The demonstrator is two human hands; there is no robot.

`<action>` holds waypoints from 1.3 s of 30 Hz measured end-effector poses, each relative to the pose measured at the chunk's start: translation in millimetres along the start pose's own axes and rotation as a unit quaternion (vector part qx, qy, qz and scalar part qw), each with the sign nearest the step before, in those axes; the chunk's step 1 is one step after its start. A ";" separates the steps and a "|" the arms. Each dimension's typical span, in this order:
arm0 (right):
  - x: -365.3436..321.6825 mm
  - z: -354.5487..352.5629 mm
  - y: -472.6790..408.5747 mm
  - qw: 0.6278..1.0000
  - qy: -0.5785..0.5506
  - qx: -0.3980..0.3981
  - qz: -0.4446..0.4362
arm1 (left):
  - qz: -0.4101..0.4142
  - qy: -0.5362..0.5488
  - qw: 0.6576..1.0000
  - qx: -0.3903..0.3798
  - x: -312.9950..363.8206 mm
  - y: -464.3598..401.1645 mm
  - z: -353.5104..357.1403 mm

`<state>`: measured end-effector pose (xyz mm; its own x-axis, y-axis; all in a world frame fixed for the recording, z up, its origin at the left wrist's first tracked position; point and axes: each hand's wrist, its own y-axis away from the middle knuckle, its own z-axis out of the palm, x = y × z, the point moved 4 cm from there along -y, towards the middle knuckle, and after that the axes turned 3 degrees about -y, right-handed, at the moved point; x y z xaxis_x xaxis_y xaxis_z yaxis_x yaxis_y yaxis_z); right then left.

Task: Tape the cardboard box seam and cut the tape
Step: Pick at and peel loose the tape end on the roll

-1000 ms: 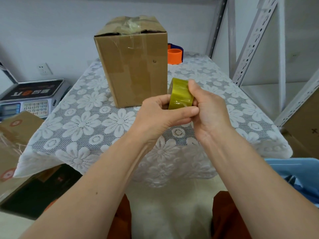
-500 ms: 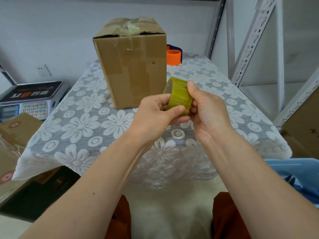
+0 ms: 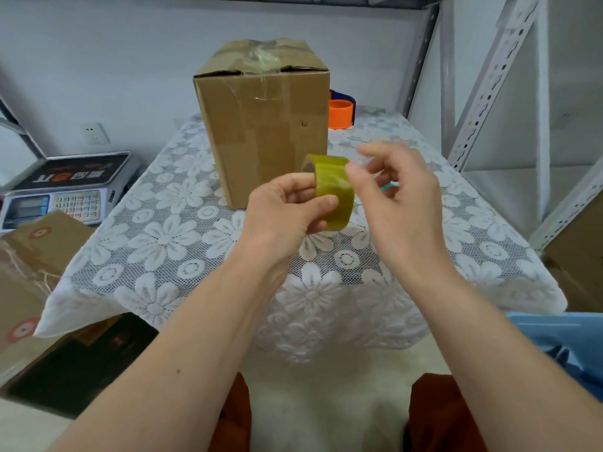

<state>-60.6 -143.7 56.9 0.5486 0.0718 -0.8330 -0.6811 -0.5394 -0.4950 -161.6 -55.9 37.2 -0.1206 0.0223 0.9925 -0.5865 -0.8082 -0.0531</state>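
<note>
A tall brown cardboard box [image 3: 261, 132] stands upright at the back of the table, its top flaps held by crumpled clear tape. In front of it, above the table, my left hand [image 3: 284, 210] grips a yellowish roll of tape [image 3: 334, 187] by its rim. My right hand [image 3: 401, 203] is just right of the roll, blurred, with fingers spread; its thumb tip is at the roll's upper edge. Whether a tape end is pinched there cannot be told. A small teal object [image 3: 390, 187] shows behind my right fingers.
A white lace floral cloth [image 3: 163, 249] covers the table. An orange and blue tape dispenser [image 3: 341, 112] sits behind the box. A weighing scale [image 3: 65, 187] and cardboard boxes [image 3: 29, 262] are at left. Metal shelf uprights [image 3: 489, 76] stand at right, and blue plastic [image 3: 561, 340] lies lower right.
My right hand has let go of the tape roll and opened to the right. My left hand still holds the roll, now turned more edge-on.
</note>
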 end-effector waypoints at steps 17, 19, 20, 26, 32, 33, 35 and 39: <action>3.4 -9.8 -4.3 0.998 -0.054 -0.038 -0.021 | -0.038 0.001 0.997 -0.074 1.9 2.3 -0.3; 3.6 -9.0 -3.6 0.999 -0.012 -0.037 -0.032 | -0.033 -0.008 0.997 -0.075 1.2 2.5 1.2; 3.7 -7.8 -2.9 0.999 0.011 -0.036 -0.038 | -0.027 -0.014 0.997 -0.074 1.1 2.3 1.7; 1.6 -3.6 1.2 0.990 0.092 -0.038 -0.102 | -0.027 -0.022 0.997 -0.063 -3.6 1.6 4.4; 3.9 -4.1 0.3 0.990 0.080 -0.067 -0.093 | -0.022 -0.019 0.998 -0.052 -2.9 1.9 4.3; 3.7 -4.5 -0.2 0.990 0.088 -0.059 -0.098 | -0.022 -0.021 0.998 -0.052 -3.1 2.1 4.5; 2.9 -5.9 -0.5 0.987 0.101 -0.037 -0.121 | -0.023 -0.023 0.998 -0.053 -3.4 2.6 5.3; 0.7 -5.2 1.0 0.976 0.132 -0.018 -0.175 | -0.015 -0.037 0.998 -0.053 -1.3 4.7 6.6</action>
<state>-58.4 -148.6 57.1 0.8529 0.0413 -0.5204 -0.4155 -0.5497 -0.7247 -158.9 -63.6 36.4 -0.0437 -0.0012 0.9990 -0.6704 -0.7414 -0.0302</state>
